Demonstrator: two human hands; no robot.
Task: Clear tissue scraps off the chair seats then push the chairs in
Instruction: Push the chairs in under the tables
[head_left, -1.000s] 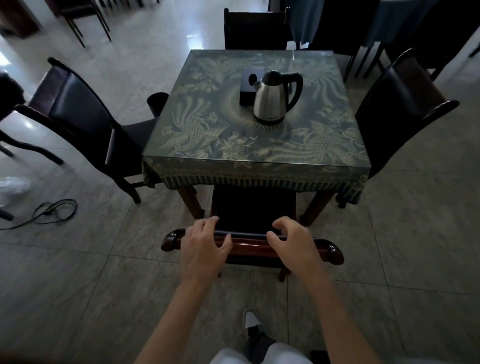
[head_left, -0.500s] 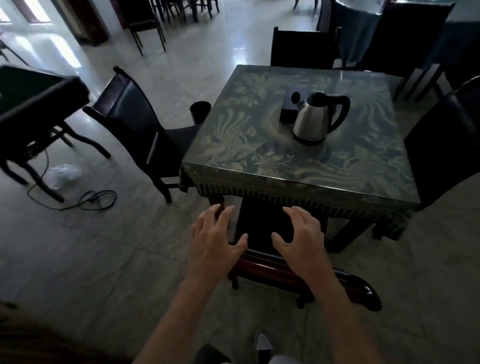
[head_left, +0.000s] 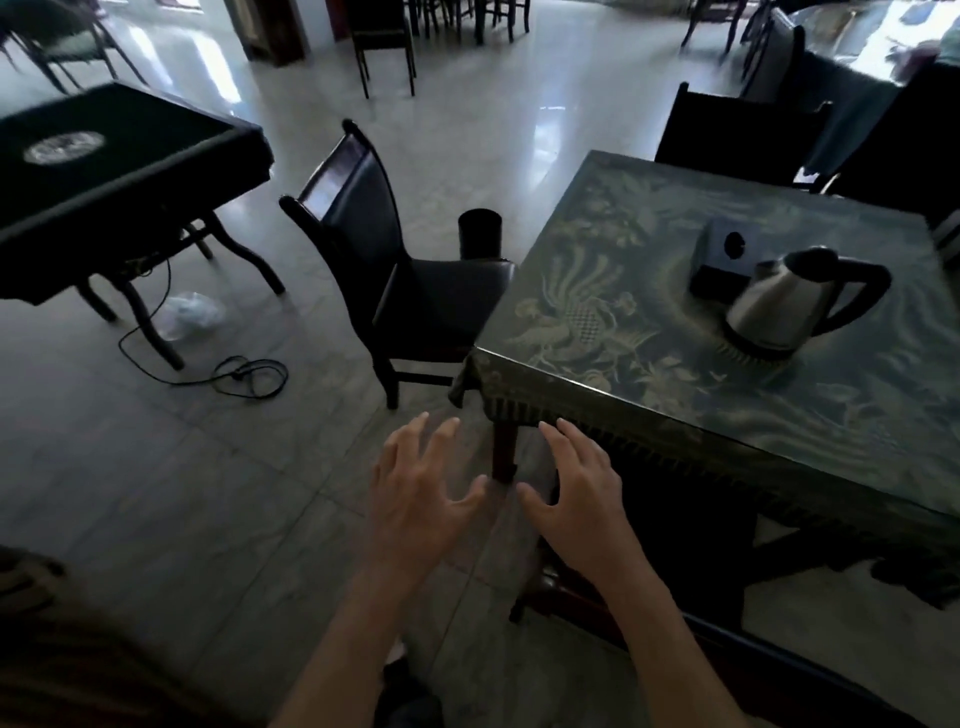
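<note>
My left hand (head_left: 421, 493) and my right hand (head_left: 579, 493) hover open, fingers spread, above the floor by the near left corner of the patterned table (head_left: 649, 374). Neither touches anything. The near chair (head_left: 587, 597) sits pushed under the table below my right forearm, with only its dark wooden back showing. A second dark chair (head_left: 415, 291) stands at the table's left side, its seat partly under the table edge. No tissue scraps show on that seat. A third chair (head_left: 737, 135) stands at the far side.
A steel kettle (head_left: 784, 306) and a dark box (head_left: 727, 260) stand on the table. A black bin (head_left: 480, 234) sits behind the left chair. A green game table (head_left: 104, 171), a loose cable (head_left: 244, 374) and a plastic bag (head_left: 189, 314) lie to the left.
Both hands let go of the near chair's back rail and lifted off it, fingers spreading. My view has swung left, so the left chair and the game table have come into the middle.
</note>
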